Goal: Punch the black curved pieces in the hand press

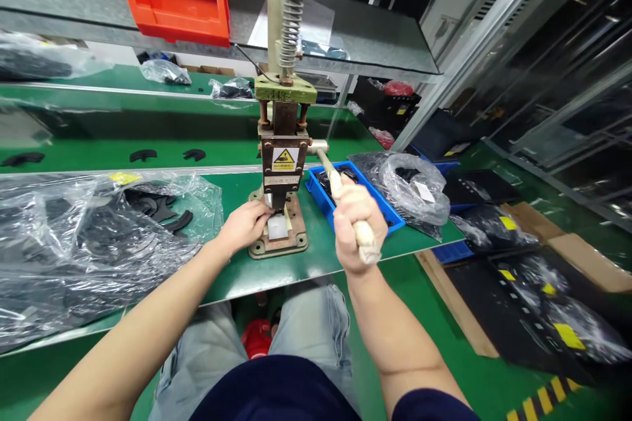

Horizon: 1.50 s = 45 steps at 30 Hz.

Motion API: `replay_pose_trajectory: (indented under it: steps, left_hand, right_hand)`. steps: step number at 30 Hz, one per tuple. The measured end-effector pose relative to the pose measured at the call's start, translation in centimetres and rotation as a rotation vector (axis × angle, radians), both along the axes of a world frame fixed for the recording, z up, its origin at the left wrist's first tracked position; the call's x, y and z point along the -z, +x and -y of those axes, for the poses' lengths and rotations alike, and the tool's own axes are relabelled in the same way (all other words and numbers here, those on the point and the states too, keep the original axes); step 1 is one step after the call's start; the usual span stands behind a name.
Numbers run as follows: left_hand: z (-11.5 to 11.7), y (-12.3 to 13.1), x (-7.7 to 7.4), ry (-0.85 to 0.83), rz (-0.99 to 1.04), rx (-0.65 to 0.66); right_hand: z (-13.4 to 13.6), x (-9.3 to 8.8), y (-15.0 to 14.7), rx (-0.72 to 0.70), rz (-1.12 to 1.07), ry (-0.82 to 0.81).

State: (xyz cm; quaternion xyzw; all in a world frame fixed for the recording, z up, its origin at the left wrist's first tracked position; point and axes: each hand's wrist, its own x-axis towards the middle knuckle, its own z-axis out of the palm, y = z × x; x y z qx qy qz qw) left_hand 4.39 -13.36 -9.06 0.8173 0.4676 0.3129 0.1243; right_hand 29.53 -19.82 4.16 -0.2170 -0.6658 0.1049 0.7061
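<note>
A hand-operated arbor press (284,158) with a tall spring stands on the green table. My right hand (359,220) is wrapped round the pale, tape-covered end of its lever (330,174), which slants down toward me. My left hand (245,225) is at the press base (279,251), fingertips pinched together beside the lower end of the ram (279,202). What they hold there, if anything, is too small and hidden to make out. A light metal plate (277,227) lies on the base just in front of the ram.
Left lies a clear plastic bag (93,250) with curved black parts (153,204) at its opening. A blue bin (323,192) of small black parts and a bagged roll (415,184) sit right. Several black curved pieces (143,155) lie behind. An orange-red bin (180,23) stands on the shelf.
</note>
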Motion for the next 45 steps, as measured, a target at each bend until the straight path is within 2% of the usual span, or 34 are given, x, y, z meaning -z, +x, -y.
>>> replay_pose_trajectory:
  steps: [3,6,8,10,13,15,17,20,23,26,29,31,34,36,39,45]
  left_hand:
    - [0.4,0.2,0.0,-0.04,0.021,-0.018]
    - [0.7,-1.0,-0.6,-0.059,-0.013,-0.01]
    - [0.8,-3.4,-1.4,-0.057,-0.101,-0.057]
    - [0.7,-7.0,-2.2,-0.08,-0.26,-0.182]
    - [0.7,-13.2,-3.0,-0.203,-0.564,-0.411]
    - [0.7,-16.4,-2.9,-0.309,-0.723,-0.459]
    - [0.8,-18.3,-2.4,-0.389,-0.793,-0.457]
    - [0.6,-19.0,-1.5,-0.427,-0.769,-0.435]
    - [0.2,-18.3,-1.6,-0.371,-0.682,-0.427]
    - [0.0,-16.2,-2.6,-0.321,-0.462,-0.441]
    - [0.2,-12.4,-3.1,-0.466,-0.057,-0.427]
    - [0.3,-9.2,-2.9,-0.6,0.229,-0.358]
    - [0.1,-4.9,-2.3,-0.712,0.486,-0.249]
    - [-0.1,-2.7,-2.1,-0.766,0.566,-0.209]
    - [-0.4,-0.7,-2.3,-0.86,0.625,-0.181]
    - [-1.2,0.6,-2.5,-0.914,0.555,-0.238]
  right_hand:
    - [1.0,3.0,0.9,0.023,0.083,-0.001]
    - [0.8,4.1,1.4,0.043,0.101,0.004]
    - [0.4,4.2,1.4,0.045,0.089,0.028]
    - [0.1,4.1,1.1,0.052,0.072,0.051]
    - [0.0,4.2,0.7,0.069,0.039,0.058]
    - [0.0,4.3,0.4,0.083,0.022,0.041]
    - [0.1,4.3,0.2,0.102,0.007,0.03]
    - [0.1,4.3,0.0,0.12,-0.015,0.036]
    - [0.1,4.3,0.0,0.107,-0.012,0.046]
    - [0.1,4.5,0.0,0.083,-0.014,0.048]
    - [0.1,4.6,0.0,0.061,-0.039,0.047]
    - [0.1,4.6,-0.1,0.057,-0.044,0.048]
    - [0.1,4.7,0.0,0.068,-0.023,0.044]
    - [0.2,4.7,0.2,0.075,-0.001,0.039]
    - [0.3,4.8,0.4,0.089,0.026,0.016]
    - [0.2,5.0,0.4,0.054,0.005,0.03]
